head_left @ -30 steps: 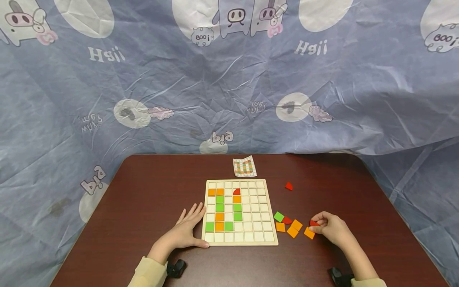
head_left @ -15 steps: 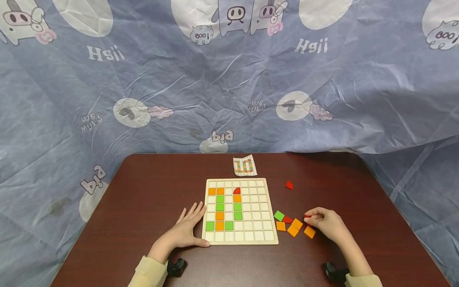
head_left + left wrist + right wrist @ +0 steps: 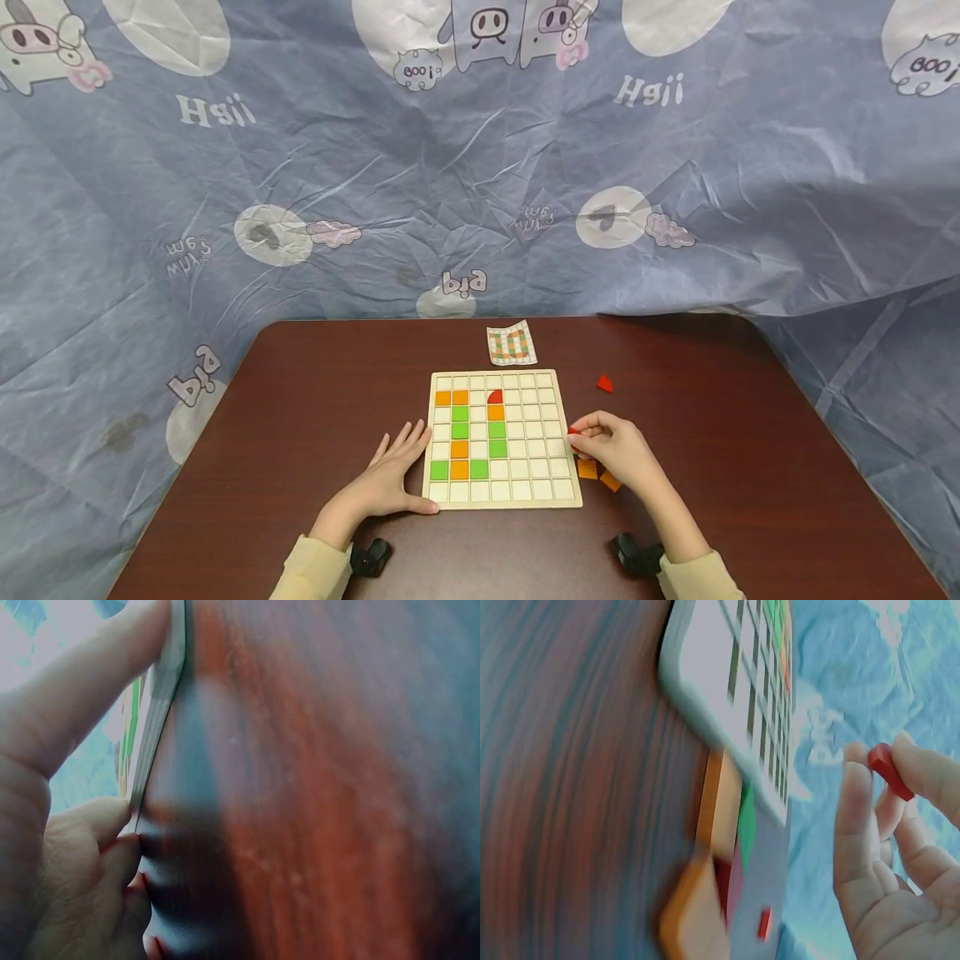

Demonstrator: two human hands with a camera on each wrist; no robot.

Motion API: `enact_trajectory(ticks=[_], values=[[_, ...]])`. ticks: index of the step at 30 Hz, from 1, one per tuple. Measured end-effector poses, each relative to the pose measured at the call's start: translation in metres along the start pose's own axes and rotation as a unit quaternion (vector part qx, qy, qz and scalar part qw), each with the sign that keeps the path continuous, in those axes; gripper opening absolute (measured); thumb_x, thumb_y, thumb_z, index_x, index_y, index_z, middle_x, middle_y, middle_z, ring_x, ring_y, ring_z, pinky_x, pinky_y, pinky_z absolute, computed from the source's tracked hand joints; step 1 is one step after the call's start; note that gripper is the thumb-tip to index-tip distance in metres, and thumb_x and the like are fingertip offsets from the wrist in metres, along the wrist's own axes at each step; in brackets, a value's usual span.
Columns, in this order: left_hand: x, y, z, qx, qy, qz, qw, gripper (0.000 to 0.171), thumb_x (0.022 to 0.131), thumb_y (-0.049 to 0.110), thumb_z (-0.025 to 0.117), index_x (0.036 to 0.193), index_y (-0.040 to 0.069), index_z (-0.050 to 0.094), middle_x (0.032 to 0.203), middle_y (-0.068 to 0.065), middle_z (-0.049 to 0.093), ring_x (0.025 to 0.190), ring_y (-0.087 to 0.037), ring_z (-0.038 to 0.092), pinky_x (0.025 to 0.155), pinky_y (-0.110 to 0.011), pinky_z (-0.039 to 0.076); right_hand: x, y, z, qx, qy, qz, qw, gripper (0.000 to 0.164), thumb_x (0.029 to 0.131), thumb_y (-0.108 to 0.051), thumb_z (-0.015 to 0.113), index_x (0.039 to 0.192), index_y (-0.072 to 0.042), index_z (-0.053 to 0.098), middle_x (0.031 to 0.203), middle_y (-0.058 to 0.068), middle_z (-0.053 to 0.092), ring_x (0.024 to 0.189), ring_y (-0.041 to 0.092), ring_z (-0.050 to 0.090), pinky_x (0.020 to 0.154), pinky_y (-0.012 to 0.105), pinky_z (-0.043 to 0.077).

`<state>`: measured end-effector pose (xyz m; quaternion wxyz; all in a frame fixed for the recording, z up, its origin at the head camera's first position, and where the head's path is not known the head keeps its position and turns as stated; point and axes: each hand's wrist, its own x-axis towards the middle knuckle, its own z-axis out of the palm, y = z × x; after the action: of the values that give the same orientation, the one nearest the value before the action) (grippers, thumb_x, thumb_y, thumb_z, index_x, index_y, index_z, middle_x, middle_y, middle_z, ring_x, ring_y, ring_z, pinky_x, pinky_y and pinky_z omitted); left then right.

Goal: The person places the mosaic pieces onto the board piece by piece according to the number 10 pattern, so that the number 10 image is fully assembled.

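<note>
My right hand [image 3: 611, 446] pinches a red quarter-circle tile [image 3: 889, 771] between thumb and fingertips, just off the right edge of a pale wooden grid board [image 3: 531, 496]. My left hand [image 3: 390, 482] lies with spread, straight fingers along the board's left side, its thumb at the near left corner; the left wrist view has that thumb [image 3: 97, 675] against the board's edge. Green and orange square tiles fill some cells in the board's left half, with one red quarter-circle tile [image 3: 495, 397] above an orange square. Orange square tiles [image 3: 587, 469] lie partly under my right hand.
Beyond the board lies a small paper card [image 3: 512, 344] printed with a coloured grid pattern. Another red tile [image 3: 604, 384] rests on the dark wooden table [image 3: 337, 367] at the board's right. In the right wrist view a green tile [image 3: 747, 821] lies beside the orange ones.
My right hand picked up the red tile from beside an orange square and carried it left to the board's right edge. The left hand stayed in place.
</note>
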<state>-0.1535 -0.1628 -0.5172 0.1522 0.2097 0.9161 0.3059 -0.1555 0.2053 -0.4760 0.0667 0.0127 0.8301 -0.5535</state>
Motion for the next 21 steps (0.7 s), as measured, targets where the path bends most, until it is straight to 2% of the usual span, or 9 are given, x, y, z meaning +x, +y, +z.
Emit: enact_trajectory(ticks=[4, 12, 17, 21], values=[[0.0, 0.0, 0.0, 0.002, 0.0, -0.002, 1.0, 0.118, 0.07, 0.046, 0.086, 0.158, 0.007, 0.018, 0.166, -0.015, 0.011, 0.154, -0.036, 0.005, 0.12, -0.061, 0.0, 0.002, -0.008, 0.022, 0.031, -0.012, -0.001, 0.999, 0.02, 0.086, -0.008, 0.074, 0.1, 0.004, 0.067, 0.087, 0.011, 0.073, 0.08, 0.025, 0.072, 0.069, 0.029, 0.059], [0.001, 0.001, 0.0, -0.005, 0.001, 0.003, 1.0, 0.119, 0.07, 0.045, 0.087, 0.157, 0.005, 0.018, 0.165, -0.017, 0.011, 0.153, -0.038, 0.005, 0.12, -0.063, 0.0, 0.005, -0.015, 0.065, 0.057, -0.009, 0.011, 0.998, 0.018, 0.08, -0.008, 0.08, 0.095, 0.0, 0.072, 0.085, 0.009, 0.074, 0.071, 0.012, 0.067, 0.063, 0.021, 0.052], [0.001, 0.001, -0.001, -0.003, 0.002, 0.004, 1.0, 0.119, 0.07, 0.044, 0.087, 0.157, 0.003, 0.018, 0.165, -0.018, 0.011, 0.153, -0.039, 0.005, 0.119, -0.064, 0.0, 0.006, -0.015, 0.083, 0.04, -0.026, 0.003, 0.999, 0.019, 0.079, -0.009, 0.082, 0.093, 0.0, 0.074, 0.082, 0.008, 0.074, 0.069, 0.012, 0.066, 0.061, 0.021, 0.052], [0.001, 0.001, -0.001, -0.002, 0.001, 0.004, 1.0, 0.119, 0.07, 0.045, 0.087, 0.157, 0.003, 0.018, 0.165, -0.017, 0.01, 0.153, -0.039, 0.004, 0.119, -0.064, 0.0, 0.006, -0.013, 0.094, -0.011, -0.036, -0.008, 0.999, 0.015, 0.079, -0.01, 0.081, 0.091, -0.003, 0.075, 0.08, 0.005, 0.073, 0.067, 0.01, 0.065, 0.061, 0.022, 0.051]])
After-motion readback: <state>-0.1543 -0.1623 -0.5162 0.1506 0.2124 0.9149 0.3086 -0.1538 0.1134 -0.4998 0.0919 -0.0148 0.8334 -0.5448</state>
